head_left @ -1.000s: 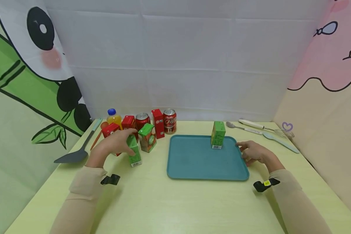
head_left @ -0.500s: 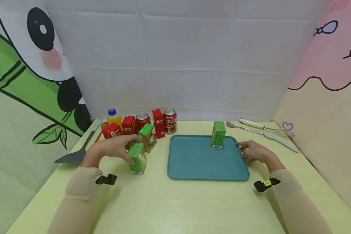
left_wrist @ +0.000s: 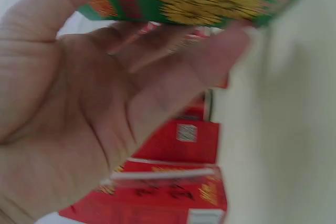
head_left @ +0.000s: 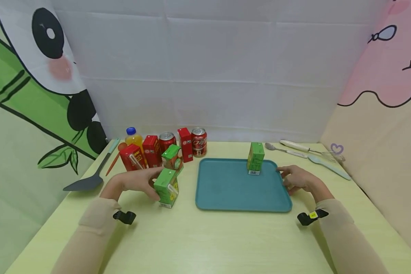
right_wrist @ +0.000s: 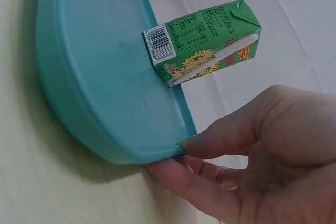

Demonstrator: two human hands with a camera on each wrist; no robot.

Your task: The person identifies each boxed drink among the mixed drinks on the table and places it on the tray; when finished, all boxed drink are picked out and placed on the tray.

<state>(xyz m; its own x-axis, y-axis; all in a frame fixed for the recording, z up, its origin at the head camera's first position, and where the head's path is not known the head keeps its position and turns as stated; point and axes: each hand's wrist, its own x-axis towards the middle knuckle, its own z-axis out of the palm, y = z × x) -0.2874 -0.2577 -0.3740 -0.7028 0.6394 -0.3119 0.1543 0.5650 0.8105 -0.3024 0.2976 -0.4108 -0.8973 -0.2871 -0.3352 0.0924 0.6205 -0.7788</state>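
Note:
My left hand (head_left: 138, 181) grips a green drink carton (head_left: 166, 186) with a white straw on its side, held upright left of the tray. In the left wrist view, thumb and fingers lie on either side of that carton, whose side shows yellow flowers. My right hand (head_left: 297, 178) pinches the right rim of the teal tray (head_left: 239, 190), thumb on top and fingers beneath in the right wrist view. A second green drink carton (head_left: 255, 158) stands upright at the tray's back right. Behind my left hand stands another green carton (head_left: 172, 156) with a round fruit picture, partly hidden.
Red cartons, including one (head_left: 133, 156) with a straw, stand at the back left with a cola can (head_left: 199, 141), another red can (head_left: 167, 140) and an orange drink bottle (head_left: 133, 137). A spatula (head_left: 92, 180) lies far left. A whisk (head_left: 311, 149) and spoons lie back right.
My left hand has drawn the green carton out from among the others, toward me and to the right. The right hand and the tray have stayed in place.

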